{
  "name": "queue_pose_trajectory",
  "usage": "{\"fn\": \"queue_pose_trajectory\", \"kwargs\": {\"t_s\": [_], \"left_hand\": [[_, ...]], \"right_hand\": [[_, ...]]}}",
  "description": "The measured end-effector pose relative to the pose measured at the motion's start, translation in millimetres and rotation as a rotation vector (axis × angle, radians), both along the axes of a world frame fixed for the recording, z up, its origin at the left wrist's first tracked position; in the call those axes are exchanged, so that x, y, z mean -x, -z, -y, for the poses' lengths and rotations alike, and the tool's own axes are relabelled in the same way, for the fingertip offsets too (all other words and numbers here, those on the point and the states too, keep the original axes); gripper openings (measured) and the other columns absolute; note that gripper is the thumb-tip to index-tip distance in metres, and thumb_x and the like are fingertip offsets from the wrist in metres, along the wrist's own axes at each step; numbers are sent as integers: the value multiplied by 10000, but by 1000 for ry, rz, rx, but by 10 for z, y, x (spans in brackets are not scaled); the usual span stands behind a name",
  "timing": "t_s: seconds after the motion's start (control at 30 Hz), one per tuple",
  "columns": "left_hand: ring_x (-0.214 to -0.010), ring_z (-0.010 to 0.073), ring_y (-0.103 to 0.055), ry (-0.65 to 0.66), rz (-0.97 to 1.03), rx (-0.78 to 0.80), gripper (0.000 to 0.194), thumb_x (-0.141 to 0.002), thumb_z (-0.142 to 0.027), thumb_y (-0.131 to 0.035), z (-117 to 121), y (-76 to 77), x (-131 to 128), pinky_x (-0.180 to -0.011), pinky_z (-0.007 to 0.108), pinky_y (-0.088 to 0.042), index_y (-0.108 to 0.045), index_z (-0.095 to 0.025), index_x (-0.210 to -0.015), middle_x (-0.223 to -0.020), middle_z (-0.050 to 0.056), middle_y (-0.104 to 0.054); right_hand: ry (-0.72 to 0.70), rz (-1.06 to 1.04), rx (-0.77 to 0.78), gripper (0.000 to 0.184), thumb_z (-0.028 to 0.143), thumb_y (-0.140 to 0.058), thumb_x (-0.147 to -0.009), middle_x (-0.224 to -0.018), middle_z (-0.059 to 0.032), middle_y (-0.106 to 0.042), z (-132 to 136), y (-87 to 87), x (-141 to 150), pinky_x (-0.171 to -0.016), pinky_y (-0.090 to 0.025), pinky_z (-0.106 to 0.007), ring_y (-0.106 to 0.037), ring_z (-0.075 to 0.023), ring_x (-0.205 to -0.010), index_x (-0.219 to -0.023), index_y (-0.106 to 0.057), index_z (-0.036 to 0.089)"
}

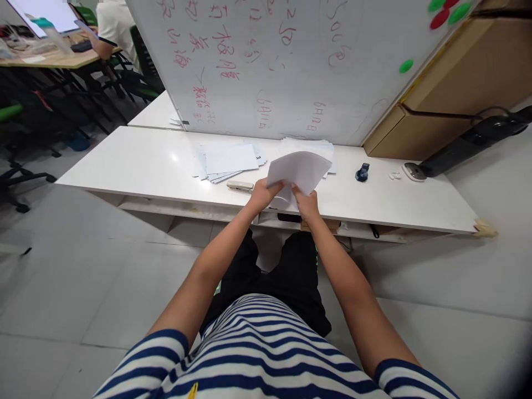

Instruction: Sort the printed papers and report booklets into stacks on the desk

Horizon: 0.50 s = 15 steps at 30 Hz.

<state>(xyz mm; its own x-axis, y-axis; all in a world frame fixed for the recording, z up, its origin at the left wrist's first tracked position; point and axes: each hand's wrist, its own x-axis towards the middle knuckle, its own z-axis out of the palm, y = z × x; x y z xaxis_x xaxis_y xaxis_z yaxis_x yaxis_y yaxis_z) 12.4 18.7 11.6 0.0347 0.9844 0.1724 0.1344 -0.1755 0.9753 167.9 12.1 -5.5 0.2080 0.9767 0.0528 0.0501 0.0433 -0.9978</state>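
1. Paper stands raised and curved above the tabletop, right of the stapler.
2. Our left hand, just beside the stapler, pinches the paper's left side, thumb inward.
3. Our right hand, farther right of the stapler, grips its lower edge, thumb angled up.
4. We stretch both forearms forward, converging near the stapler.
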Motion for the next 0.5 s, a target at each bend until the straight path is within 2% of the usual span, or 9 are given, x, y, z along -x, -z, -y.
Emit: {"fn": "queue_pose_trajectory", "kwargs": {"t_s": [0.1,0.27,0.37,0.5], "left_hand": [[-877,227,-626,-3,29,-62,321,-764,-458,-688,51,13,-15,-756,327,-496,-701,-164,-891,-892,35,-704],[-878,237,-630,-38,110,53,355,-751,-449,-699,63,65,-43,-771,338,-488,-703,-128,-902,-901,61,-710],[-938,249,-633,-48,143,45,340,-747,-440,-712,139,92,-37,-821,343,-485,-700,-133,-893,-938,65,-715],[-1107,248,-603,-146,368,35,423,-743,-440,-741,306,15,-32,-931,345,-482,-665,-169,-1059,-1115,68,-693]], "right_hand": [[-16,-11,-54,496,519,-679,-734,-1042,-103,-714,20,22,-19,-924,-492,-400,-641,-257,-1035,-1058,-665,143],[-37,69,22,479,500,-668,-737,-1053,-112,-711,70,67,-17,-946,-469,-412,-636,-267,-1039,-1044,-675,132],[-95,112,18,458,492,-659,-747,-1070,-102,-706,118,101,-70,-954,-458,-398,-627,-251,-1041,-1047,-669,146],[-164,31,-30,501,481,-716,-707,-1039,-57,-697,250,109,-227,-935,-469,-366,-634,-201,-980,-1102,-615,190]]}}
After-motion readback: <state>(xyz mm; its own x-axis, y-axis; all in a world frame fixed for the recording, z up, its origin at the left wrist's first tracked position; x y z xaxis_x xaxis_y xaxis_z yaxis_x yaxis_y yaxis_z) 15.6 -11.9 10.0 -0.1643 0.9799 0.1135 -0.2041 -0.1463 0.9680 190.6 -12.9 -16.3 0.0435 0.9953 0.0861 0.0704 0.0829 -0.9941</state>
